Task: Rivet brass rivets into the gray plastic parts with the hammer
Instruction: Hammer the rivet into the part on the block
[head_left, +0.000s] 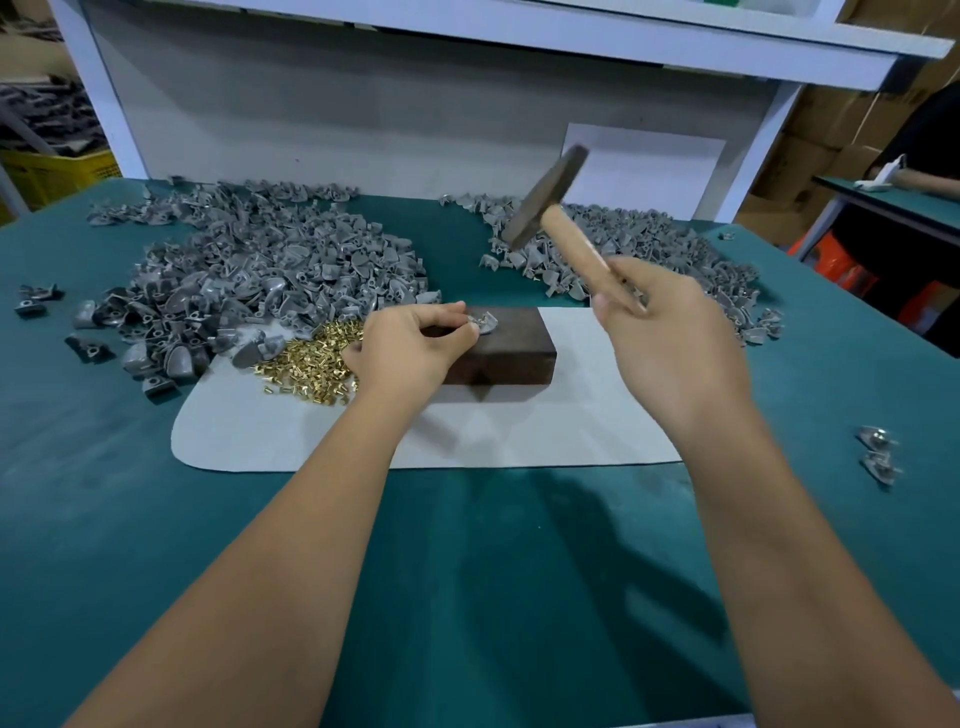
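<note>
Now striking with hammer (550, 200) gripped in right hand (670, 332) risks hitting left hand (410, 345) fingertips (465, 332) pinching gray part (483, 323) on block (506, 345).

My bench, non-work items: teal table mat (467, 597); pale sheet (311, 436) laid on it; white card (649, 171) leaning on the back panel; yellow crate (57, 174) far left; cardboard boxes (831, 119) right.
</note>
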